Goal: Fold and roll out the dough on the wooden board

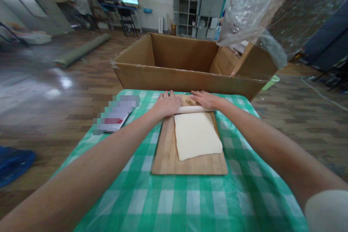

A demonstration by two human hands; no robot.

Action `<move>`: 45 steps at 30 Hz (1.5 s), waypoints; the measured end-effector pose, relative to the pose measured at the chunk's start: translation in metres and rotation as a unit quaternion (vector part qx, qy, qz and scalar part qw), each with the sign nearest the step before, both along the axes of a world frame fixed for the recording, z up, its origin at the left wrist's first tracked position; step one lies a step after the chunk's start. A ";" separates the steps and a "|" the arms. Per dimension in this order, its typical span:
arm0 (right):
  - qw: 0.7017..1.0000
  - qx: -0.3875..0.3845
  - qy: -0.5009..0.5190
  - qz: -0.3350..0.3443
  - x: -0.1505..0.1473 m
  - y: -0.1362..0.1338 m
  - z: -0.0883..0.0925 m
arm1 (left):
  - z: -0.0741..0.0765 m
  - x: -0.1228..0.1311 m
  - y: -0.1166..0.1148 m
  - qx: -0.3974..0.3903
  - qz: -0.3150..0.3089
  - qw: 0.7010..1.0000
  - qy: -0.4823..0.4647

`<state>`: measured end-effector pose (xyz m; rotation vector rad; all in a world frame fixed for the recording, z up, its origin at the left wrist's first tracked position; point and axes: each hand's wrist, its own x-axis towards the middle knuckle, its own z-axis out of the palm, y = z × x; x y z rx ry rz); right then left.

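Note:
A pale sheet of dough (198, 136), roughly square, lies flat on a wooden cutting board (165, 152). Across the far edge of the dough rests a light rolling pin (191, 109). My left hand (169, 103) lies over the pin's left end, its fingers stretched forward past it. Over the right end, my right hand (204, 99) is laid flat with fingers extended toward the middle. Both palms press on the pin from above without wrapping round it. The pin's two ends are hidden beneath the hands.
A green checked tablecloth (168, 203) covers the table. On its left lies a flat pixelated item (116, 114). A big open cardboard box (185, 76) stands just beyond the table, with plastic wrap (244, 11) at its right. A person (77, 0) is in the far left background.

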<state>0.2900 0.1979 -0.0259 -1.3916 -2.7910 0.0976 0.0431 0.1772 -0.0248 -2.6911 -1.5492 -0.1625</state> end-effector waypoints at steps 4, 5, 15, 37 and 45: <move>0.999 0.037 0.012 -0.021 -0.006 -0.009 0.009 | -0.002 0.000 -0.001 0.003 0.004 1.000 0.001; 0.997 0.054 0.028 -0.042 -0.008 -0.013 0.013 | -0.002 0.000 -0.002 0.009 0.003 1.000 -0.006; 0.990 0.093 0.002 -0.102 -0.010 -0.086 0.026 | 0.045 -0.015 -0.092 0.154 0.028 0.967 -0.202; 0.927 -0.287 0.109 -0.215 0.005 -0.119 0.066 | 0.023 -0.051 -0.147 0.071 -0.263 0.962 -0.028; 0.870 -0.373 0.212 -0.243 0.016 -0.206 0.048 | 0.015 -0.063 -0.105 0.005 -0.198 0.975 -0.102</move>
